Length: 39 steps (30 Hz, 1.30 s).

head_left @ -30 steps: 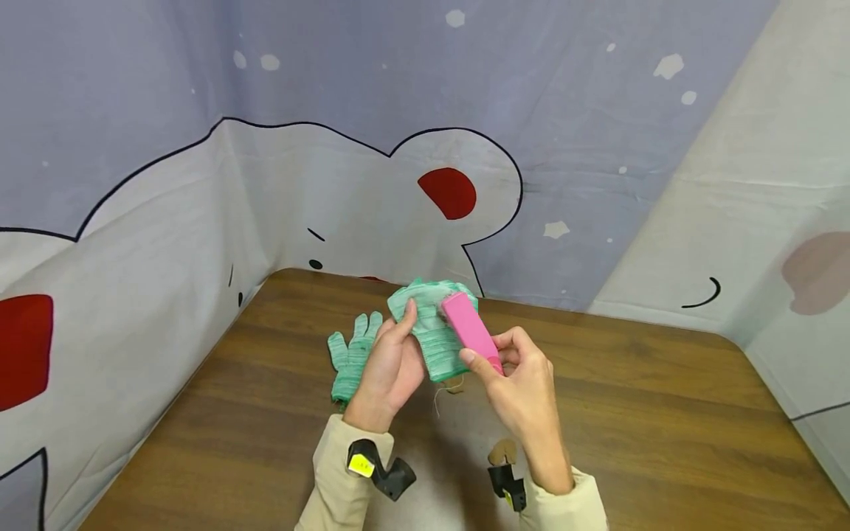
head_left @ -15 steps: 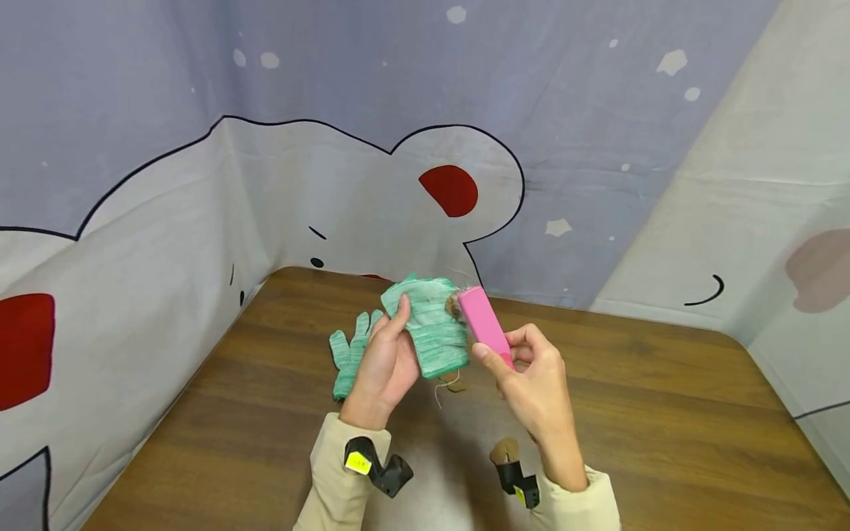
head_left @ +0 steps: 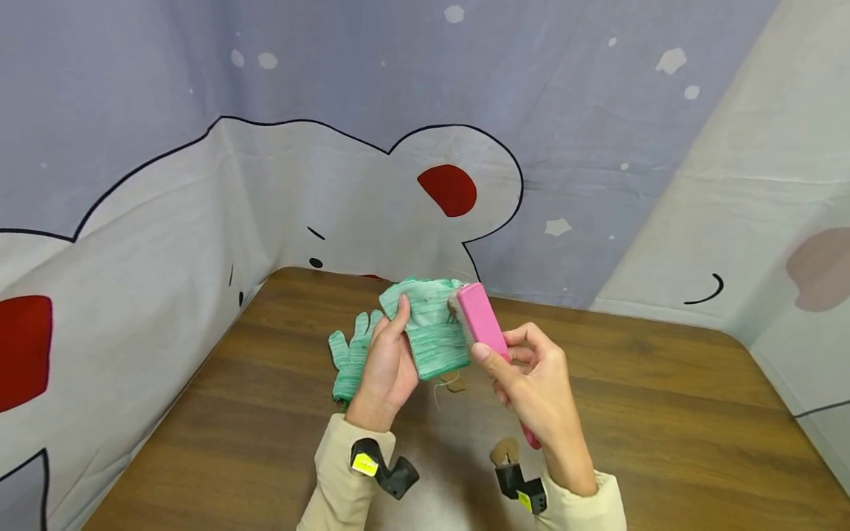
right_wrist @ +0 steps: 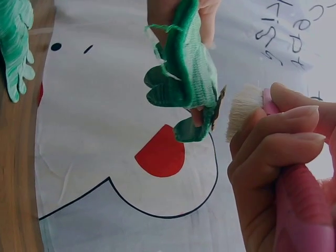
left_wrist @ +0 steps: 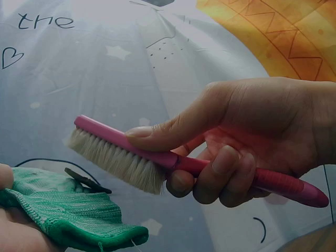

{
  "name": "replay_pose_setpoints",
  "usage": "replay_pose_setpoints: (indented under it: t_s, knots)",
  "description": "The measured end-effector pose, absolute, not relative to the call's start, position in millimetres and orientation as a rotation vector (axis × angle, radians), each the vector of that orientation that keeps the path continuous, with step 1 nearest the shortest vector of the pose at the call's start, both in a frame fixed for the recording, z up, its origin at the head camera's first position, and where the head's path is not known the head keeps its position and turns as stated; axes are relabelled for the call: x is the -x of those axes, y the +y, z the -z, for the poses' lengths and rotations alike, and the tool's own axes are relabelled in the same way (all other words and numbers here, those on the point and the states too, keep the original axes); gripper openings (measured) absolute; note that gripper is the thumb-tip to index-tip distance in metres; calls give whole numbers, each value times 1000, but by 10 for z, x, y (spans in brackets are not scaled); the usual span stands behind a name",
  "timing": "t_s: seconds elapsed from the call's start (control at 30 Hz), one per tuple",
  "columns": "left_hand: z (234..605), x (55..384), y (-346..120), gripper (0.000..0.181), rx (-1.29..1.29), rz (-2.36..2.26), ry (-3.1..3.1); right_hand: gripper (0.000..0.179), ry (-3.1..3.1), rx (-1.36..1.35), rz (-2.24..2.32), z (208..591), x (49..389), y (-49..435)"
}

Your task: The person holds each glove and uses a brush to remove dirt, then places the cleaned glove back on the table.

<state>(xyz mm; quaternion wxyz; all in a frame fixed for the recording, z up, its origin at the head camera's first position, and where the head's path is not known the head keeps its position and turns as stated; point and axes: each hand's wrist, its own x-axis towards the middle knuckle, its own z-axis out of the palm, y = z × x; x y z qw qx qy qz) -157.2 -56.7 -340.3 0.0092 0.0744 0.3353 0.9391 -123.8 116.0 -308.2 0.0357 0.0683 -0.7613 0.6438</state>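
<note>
My left hand holds a green-and-white knit glove, its thumb pressing on the upper face. A pink brush with pale bristles is gripped in my right hand, thumb along its back in the left wrist view. The bristles point toward the glove and stand a little apart from it in both wrist views. On the glove lies a thin, flat brown piece, seen edge-on in the right wrist view. A loose thread hangs from the glove's cuff.
A second green glove lies on the wooden table, left of my left hand. Brown pieces rest on the table below the hands. Printed fabric hangs behind and along both sides.
The brush has moved right, from over the glove's middle to its right edge, and tilted so its bristles show. The left hand and glove have shifted slightly left.
</note>
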Motion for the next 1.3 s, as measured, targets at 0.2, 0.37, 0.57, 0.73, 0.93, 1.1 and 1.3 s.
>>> replay_pose_setpoints:
  t_s: [0.2,0.37,0.57,0.73,0.93,1.1,1.3]
  knots:
    - [3396,1560,-571,33,-258,-2932,1045,35,-2345,-208,-1955,3117,1268,1149]
    - [3394,1551,-572,34,-270,-2918,1046,37,-2432,-182,-1860,3146,1290,1151]
    - [3386,1558,-590,28,-240,-2934,1033,36,-2464,-145,-1778,3167,1299,1153]
    - [3381,1567,-624,26,-214,-2955,1020,34,-2486,-116,-1702,3172,1305,1159]
    - [3402,1589,-632,26,-193,-2946,1015,34,-2524,-102,-1626,3172,1318,1206]
    - [3424,1604,-605,24,-160,-2928,1032,36,-2575,-97,-1559,3157,1330,1279]
    - [3443,1602,-559,25,-171,-2894,1095,36,-2631,-51,-1328,3137,1335,1390]
